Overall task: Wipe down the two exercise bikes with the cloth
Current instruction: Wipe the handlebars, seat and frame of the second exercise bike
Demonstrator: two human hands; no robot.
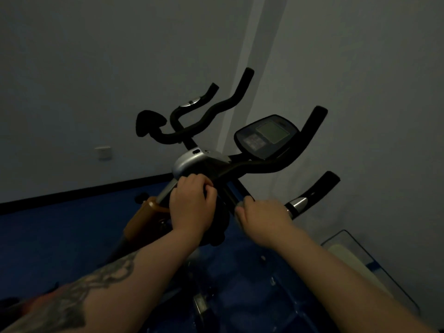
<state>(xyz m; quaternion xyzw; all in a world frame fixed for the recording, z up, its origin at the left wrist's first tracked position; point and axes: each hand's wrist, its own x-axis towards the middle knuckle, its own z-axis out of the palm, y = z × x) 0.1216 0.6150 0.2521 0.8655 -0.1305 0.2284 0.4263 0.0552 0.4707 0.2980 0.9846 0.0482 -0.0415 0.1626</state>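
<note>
Two bikes in view: near bike (240,164) with console (266,137) directly ahead, far bike (192,126) just behind it by the wall (96,68). Left hand (192,203) curled round the near bike's stem below the silver housing (189,162), holding a dark cloth (217,234) against it, most of the cloth hanging below the palm. Right hand (262,217) curled round the near handlebar (310,193), beside its chrome sensor (298,204); blurred, so grip only roughly readable. Likely mid-wipe on the stem. Risks from here: dim light hiding missed patches; dangling cloth snagging on knobs or frame parts under the stem; cloth slipping to the blue floor (60,231); far bike apparently not yet wiped.
</note>
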